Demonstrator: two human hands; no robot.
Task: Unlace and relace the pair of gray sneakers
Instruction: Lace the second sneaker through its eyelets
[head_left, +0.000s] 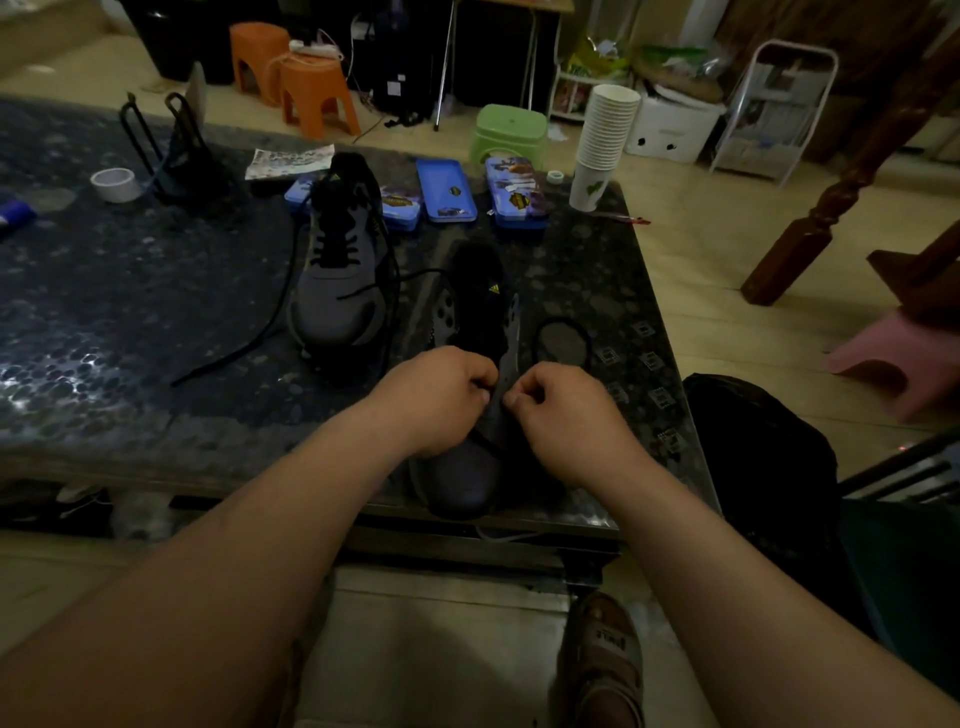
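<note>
1. Head view, task things: the near gray sneaker, with a black tongue, stands at the front edge of the dark speckled stone table, its toe towards the person. The far gray sneaker stands behind it and to the left, apart from it, partly laced.
2. Head view, hands: the left hand and the right hand are close together over the near sneaker's eyelets, both with their fingers curled. The left thumb and forefinger pinch the thin black lace that runs across the shoe's front. The right thumb and forefinger also pinch together at the shoe's right edge, seemingly on the same lace, though it is dark there.
3. Head view, laces: the far sneaker's loose black lace trails left across the table. A black loop lies just right of the near sneaker.
4. Head view, rest: at the table's far edge lie blue tins, and a stack of white paper cups stands there too. A white tape roll lies far left. A green plastic stool and orange plastic stools stand on the floor beyond.
</note>
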